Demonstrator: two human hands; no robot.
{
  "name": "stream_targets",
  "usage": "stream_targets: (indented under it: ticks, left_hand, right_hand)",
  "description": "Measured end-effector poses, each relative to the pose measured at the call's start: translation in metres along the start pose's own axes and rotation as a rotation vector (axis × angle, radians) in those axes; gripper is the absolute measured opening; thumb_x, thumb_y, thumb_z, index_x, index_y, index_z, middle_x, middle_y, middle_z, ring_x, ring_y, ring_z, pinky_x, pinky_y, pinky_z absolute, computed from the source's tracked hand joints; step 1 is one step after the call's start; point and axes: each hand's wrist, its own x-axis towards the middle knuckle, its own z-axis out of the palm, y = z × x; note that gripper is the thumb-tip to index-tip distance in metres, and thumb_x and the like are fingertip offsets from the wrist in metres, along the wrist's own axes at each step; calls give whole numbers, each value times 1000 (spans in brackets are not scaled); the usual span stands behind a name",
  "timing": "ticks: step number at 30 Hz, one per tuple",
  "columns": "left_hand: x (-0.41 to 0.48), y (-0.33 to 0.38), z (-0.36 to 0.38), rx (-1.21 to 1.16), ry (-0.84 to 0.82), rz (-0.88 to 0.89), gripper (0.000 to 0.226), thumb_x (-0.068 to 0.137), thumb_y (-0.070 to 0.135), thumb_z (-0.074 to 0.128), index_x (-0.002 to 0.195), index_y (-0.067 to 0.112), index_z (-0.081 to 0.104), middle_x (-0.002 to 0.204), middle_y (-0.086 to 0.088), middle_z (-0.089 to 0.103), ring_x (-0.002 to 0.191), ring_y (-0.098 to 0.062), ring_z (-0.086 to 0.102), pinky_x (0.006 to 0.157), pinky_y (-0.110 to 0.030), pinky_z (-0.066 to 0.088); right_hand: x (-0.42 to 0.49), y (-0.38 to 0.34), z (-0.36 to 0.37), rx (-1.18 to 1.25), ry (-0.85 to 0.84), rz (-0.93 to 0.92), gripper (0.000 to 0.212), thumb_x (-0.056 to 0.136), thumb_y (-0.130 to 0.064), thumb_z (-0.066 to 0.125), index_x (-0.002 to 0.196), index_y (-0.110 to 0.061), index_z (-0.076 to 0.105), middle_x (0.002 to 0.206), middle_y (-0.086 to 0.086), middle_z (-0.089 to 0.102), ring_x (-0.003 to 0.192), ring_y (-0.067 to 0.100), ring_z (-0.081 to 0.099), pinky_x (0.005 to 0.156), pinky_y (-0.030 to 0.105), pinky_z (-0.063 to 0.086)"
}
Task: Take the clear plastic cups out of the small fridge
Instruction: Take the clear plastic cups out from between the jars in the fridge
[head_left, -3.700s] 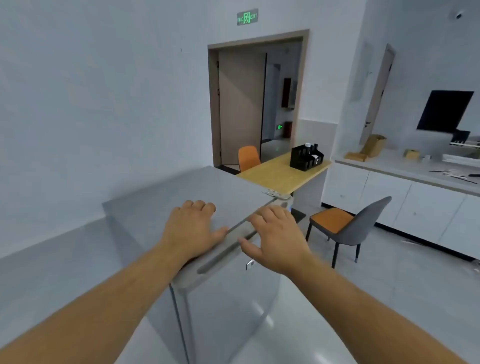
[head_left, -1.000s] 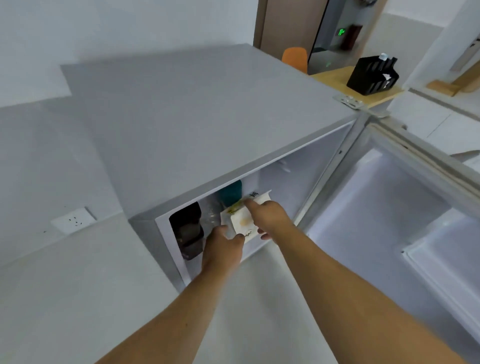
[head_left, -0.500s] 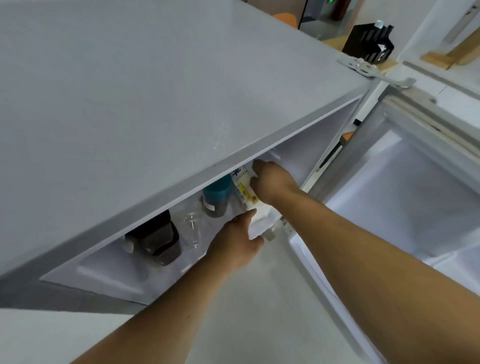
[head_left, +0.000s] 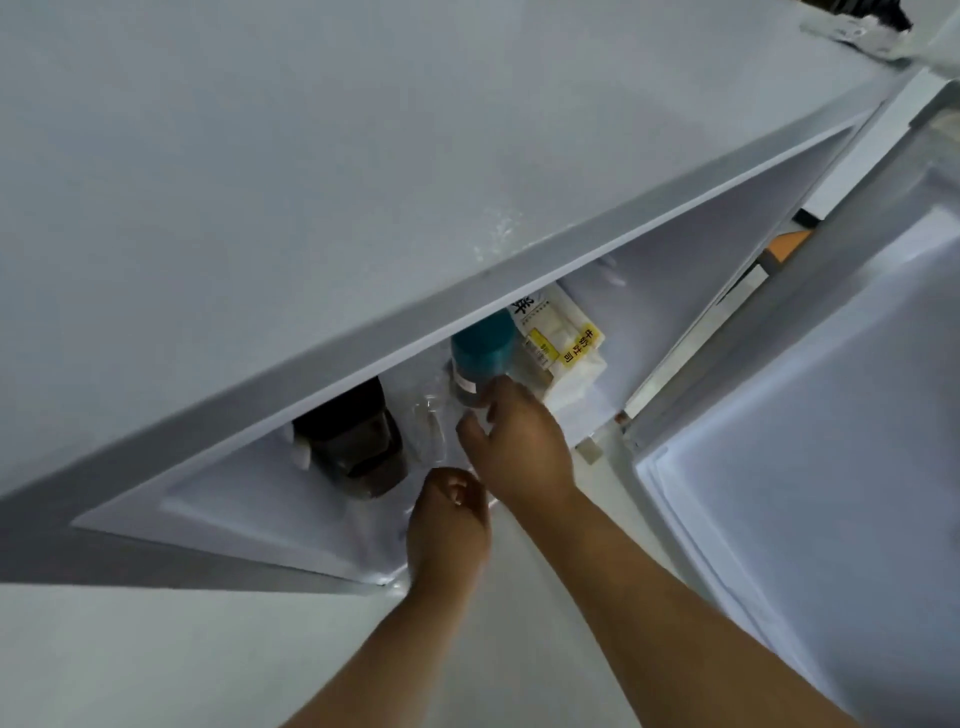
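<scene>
The small fridge (head_left: 363, 218) stands open and I look into it from above. On its shelf a clear plastic cup (head_left: 429, 425) stands between a dark jar (head_left: 353, 441) and a teal-lidded jar (head_left: 480, 356). My right hand (head_left: 519, 447) is inside, just right of the cup and in front of the teal-lidded jar, with thumb and fingers apart and nothing held. My left hand (head_left: 449, 514) hovers at the shelf's front edge, fingers curled in and empty. The fridge top hides the back of the shelf.
A white package with a yellow label (head_left: 563, 343) leans at the shelf's right end. The fridge door (head_left: 810, 415) hangs open on the right, its inner side facing me. Pale floor lies below.
Both hands have let go of the white package, which now rests further right. My right hand moved left toward the cup and my left hand drew back to the shelf edge.
</scene>
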Motion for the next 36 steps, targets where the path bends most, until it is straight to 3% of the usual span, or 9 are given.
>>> stream_targets:
  ticks: [2,4,9,13,17,21,25,32,36]
  left_hand:
    - [4,-7,-7,-123,-6,-158,14,94,13,60,95,27,62,97,3,70,99,-28,69,88,-43,56]
    - [9,-10,-12,-212,6,-231,20,96,10,54,99,28,62,103,4,69,104,-28,69,95,-48,55]
    - [18,-10,-16,-316,23,-287,14,98,17,54,104,27,61,113,-13,70,109,-38,67,97,-58,54]
    - [23,-6,-15,-353,17,-297,22,101,14,51,97,34,60,117,-15,69,112,-39,66,99,-59,53]
    - [22,-3,-15,-386,4,-306,26,101,12,50,93,35,60,113,-15,69,110,-40,67,98,-60,53]
    - [19,1,-17,-402,-23,-295,22,99,14,50,94,32,62,111,-13,71,108,-38,68,97,-59,54]
    - [13,2,-17,-460,-47,-330,19,96,12,52,99,22,68,96,-4,78,93,-27,75,89,-44,58]
    - [6,7,-17,-341,-55,-255,5,96,32,59,97,31,65,98,5,76,92,-18,73,91,-50,60]
    - [4,14,-15,-378,-106,-262,23,84,46,64,101,31,62,89,18,76,82,-10,75,89,-47,60]
  right_hand:
    - [5,3,22,137,-204,241,55,87,-58,63,132,-29,53,117,-5,65,95,16,64,72,26,49]
    - [12,6,39,199,-276,353,70,85,-64,64,142,-28,46,125,-1,64,103,21,64,74,27,45]
    - [14,-1,60,59,21,177,69,81,-63,62,132,-20,49,120,4,63,102,27,63,73,32,45]
    - [18,-5,68,110,-172,272,88,75,-73,65,138,-17,39,122,7,63,106,31,65,84,40,55]
    - [24,-4,72,226,-261,323,85,77,-61,76,138,-19,36,108,-4,63,100,24,67,85,39,56]
    - [19,0,67,231,-246,322,83,79,-57,76,139,-19,33,99,-5,62,87,18,65,71,30,48]
    - [6,9,49,308,-227,309,81,78,-58,76,139,-27,33,95,-13,59,79,11,65,64,23,49]
    - [-16,37,10,338,-277,290,69,79,-62,75,132,-37,38,108,-15,58,87,6,61,65,18,47]
    - [-23,46,-1,309,-286,258,62,81,-59,77,130,-42,43,115,-17,58,90,7,63,67,13,44]
